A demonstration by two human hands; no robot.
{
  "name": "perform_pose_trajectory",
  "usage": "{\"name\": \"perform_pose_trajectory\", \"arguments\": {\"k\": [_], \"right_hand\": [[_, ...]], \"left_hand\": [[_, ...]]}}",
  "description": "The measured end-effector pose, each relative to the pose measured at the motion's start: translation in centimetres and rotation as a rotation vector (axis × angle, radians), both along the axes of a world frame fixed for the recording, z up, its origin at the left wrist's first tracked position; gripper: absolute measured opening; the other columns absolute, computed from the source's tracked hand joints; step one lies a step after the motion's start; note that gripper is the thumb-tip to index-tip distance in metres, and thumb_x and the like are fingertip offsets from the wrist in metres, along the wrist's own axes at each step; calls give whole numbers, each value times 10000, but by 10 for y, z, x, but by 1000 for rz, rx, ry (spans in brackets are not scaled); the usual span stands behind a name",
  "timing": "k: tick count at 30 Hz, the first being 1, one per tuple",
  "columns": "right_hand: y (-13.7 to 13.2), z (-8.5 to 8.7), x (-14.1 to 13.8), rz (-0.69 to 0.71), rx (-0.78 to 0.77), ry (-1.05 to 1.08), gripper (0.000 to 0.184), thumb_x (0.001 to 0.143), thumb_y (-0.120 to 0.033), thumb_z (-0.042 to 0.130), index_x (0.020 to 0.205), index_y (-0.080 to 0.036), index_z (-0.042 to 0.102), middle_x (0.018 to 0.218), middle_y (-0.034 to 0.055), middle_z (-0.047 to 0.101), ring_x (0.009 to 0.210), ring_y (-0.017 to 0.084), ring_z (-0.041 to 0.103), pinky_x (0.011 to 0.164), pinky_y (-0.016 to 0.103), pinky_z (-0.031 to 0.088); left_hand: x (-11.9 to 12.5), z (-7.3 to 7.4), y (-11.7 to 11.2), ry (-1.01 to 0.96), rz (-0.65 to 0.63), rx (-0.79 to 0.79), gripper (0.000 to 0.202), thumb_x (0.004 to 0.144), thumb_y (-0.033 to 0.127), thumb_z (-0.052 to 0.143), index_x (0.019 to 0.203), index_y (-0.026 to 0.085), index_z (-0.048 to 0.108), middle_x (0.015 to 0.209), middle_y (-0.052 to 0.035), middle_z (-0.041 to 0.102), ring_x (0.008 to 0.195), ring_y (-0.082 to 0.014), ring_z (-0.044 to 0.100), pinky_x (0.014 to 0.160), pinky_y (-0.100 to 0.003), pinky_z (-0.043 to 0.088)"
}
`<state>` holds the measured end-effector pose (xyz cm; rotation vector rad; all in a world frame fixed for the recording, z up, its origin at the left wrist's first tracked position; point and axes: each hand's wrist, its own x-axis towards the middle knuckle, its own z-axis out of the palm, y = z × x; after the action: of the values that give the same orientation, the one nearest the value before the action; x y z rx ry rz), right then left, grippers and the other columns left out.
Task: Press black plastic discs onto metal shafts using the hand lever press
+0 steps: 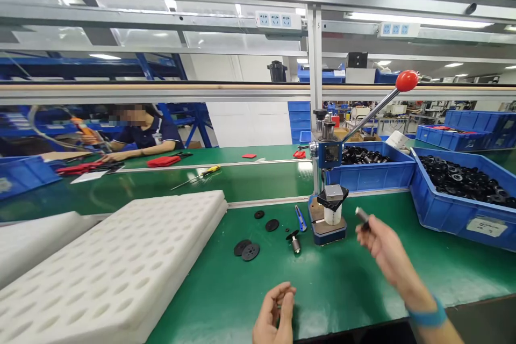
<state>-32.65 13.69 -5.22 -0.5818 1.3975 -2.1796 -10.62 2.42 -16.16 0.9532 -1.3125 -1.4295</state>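
My right hand (381,244) is raised over the bench, right of the press, pinching a small grey metal cylinder (362,215) by its dark lower end. My left hand (276,312) is at the bench's front edge, fingers loosely curled and thumb apart, with nothing visible in it. Beyond it lies a similar cylinder with a black disc (296,244) at one end. Several flat black discs (250,251) lie to the left. The hand press (328,193) has a red-knobbed lever (407,80), raised to the right. Under its ram, a metal block and black plate sit on a white cylinder (332,215).
A white foam tray (113,258) with rows of round holes covers the left side. Blue bins (371,174) of black parts stand behind and right of the press. A blue utility knife (300,219) lies beside its base. Across the bench, another person (145,134) works.
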Motion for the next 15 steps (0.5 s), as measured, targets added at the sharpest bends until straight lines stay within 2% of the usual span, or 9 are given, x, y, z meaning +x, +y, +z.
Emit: {"name": "perform_pose_trajectory", "arguments": {"k": [4,6,7,9,11,12,13,14,15], "right_hand": [[-54,128,-102,-192,-31,51,362,958,-432,652,1003,-80,583,834,111,658,707,144,663,679,273,577],[-78,169,-128,-277,-21,75,350,998,-407,584,997,-59,555,861,121,649,696,119,655,669,250,552],[-85,178,-130,-364,-25,127,356,991,-393,574,1019,-39,558,881,126,644,694,113,648,669,255,533],[-90,176,-112,-594,-100,319,390,978,-341,523,1154,5,558,946,136,640,721,107,632,686,270,493],[-88,148,-72,-741,-239,494,430,989,-315,487,1338,-65,513,974,71,635,763,96,606,742,261,480],[-86,127,-50,-834,-332,717,359,1022,-294,466,1279,-67,574,873,53,628,721,109,582,733,276,490],[-87,103,-28,-842,-357,929,279,1028,-249,469,1200,-93,623,796,32,616,694,114,568,732,281,495],[-90,77,-8,-774,-318,1104,224,1015,-189,484,1159,-121,641,814,35,630,718,120,588,738,276,500],[-95,51,9,-625,-279,1290,200,991,-147,505,1136,-138,643,867,47,651,776,135,620,754,275,511]], "left_hand": [[4,-12,-11,-182,-63,-151,609,762,741,664,933,159,718,889,-121,710,837,-257,661,777,-324,516],[5,-13,-4,-222,-87,-238,490,853,646,625,932,172,723,899,-112,706,832,-245,655,778,-315,500],[4,-13,0,-225,-68,-263,438,891,598,602,933,179,721,900,-105,703,827,-234,649,772,-304,490],[2,-13,8,-205,-9,-288,367,929,531,582,913,189,716,881,-92,693,812,-217,635,756,-284,470],[-2,-12,13,-177,37,-307,326,941,489,581,884,196,712,840,-83,682,773,-206,619,726,-274,448],[-3,-12,14,-171,48,-322,309,942,471,585,868,198,711,819,-80,677,750,-202,611,710,-273,437],[-4,-12,14,-172,59,-339,292,944,451,588,855,201,710,804,-79,673,734,-201,605,700,-274,428],[-3,-12,14,-179,63,-355,274,947,427,587,847,204,709,796,-78,671,727,-200,603,698,-275,422],[-2,-13,14,-195,51,-371,259,953,404,580,845,206,707,796,-78,672,731,-200,606,701,-276,420]]}}
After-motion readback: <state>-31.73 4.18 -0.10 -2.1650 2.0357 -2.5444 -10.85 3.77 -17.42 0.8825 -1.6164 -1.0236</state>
